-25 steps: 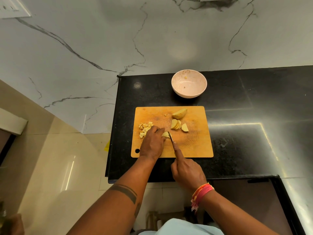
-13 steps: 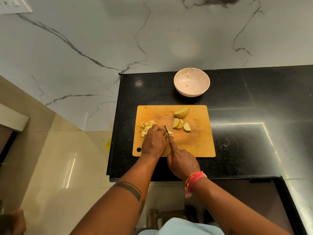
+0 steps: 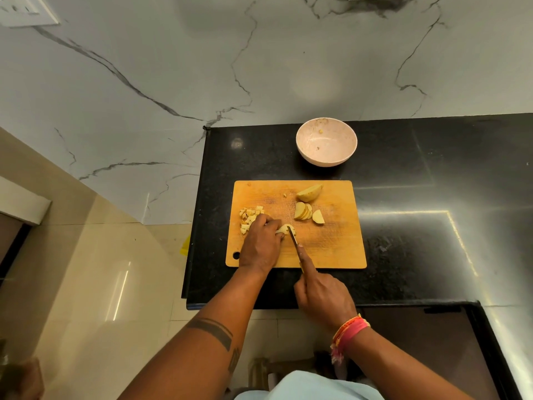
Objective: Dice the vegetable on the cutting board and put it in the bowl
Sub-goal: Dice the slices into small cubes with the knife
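Observation:
An orange wooden cutting board (image 3: 331, 243) lies on the black counter. My left hand (image 3: 261, 245) presses a pale potato piece (image 3: 285, 228) down near the board's left middle. My right hand (image 3: 323, 295) grips a knife (image 3: 294, 239) whose blade rests against that piece on its right side. A pile of diced potato (image 3: 249, 216) sits just left of my left hand. A potato wedge (image 3: 309, 193), a fan of slices (image 3: 302, 211) and one half slice (image 3: 317, 217) lie on the board's upper middle. The pale bowl (image 3: 326, 157) stands beyond the board with only crumbs inside.
The black counter (image 3: 418, 226) ends at its left edge close to the board, with tiled floor (image 3: 101, 284) below. A marble wall (image 3: 259, 67) rises behind the bowl. A lower black counter section (image 3: 507, 342) runs along the right.
My right hand has drawn back toward me with the knife after being close beside my left hand. My left hand stays on the potato piece.

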Demonstrator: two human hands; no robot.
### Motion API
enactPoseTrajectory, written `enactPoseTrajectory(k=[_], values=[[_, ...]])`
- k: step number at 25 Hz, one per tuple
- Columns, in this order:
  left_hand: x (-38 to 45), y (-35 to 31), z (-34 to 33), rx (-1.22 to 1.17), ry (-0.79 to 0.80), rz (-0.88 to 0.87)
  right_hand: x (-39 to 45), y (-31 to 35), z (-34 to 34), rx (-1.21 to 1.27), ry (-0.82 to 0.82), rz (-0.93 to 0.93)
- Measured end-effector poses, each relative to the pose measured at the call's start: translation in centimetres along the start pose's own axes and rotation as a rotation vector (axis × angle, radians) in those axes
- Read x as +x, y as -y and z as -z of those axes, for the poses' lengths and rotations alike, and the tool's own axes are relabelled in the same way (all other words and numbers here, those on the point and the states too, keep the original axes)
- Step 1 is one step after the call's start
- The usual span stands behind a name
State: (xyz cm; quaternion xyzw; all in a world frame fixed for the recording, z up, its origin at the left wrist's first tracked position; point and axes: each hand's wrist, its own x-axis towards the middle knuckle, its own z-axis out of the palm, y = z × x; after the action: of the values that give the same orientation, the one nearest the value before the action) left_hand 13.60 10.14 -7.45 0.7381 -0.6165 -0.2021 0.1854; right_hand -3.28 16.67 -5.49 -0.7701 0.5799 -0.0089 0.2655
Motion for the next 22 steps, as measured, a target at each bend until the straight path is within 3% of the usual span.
enactPoseTrajectory(k=[5, 11, 17, 22], values=[[-0.1, 0.3, 0.2, 0.003, -0.024, 0.006, 1.9, 1.7, 0.2, -0.002, 0.016, -0.004], [0.6, 0.8, -0.1, -0.152, 0.011, 0.023, 3.5, 2.2, 0.0, -0.04, 0.041, -0.004], [0.7, 0.8, -1.0, -0.135, 0.01, 0.066, 3.3, 1.4, -0.9, -0.064, 0.049, 0.018], [1.0, -0.3, -0.3, 0.013, -0.025, 0.122, 0.9, 0.4, -1.2, -0.086, 0.082, 0.026]])
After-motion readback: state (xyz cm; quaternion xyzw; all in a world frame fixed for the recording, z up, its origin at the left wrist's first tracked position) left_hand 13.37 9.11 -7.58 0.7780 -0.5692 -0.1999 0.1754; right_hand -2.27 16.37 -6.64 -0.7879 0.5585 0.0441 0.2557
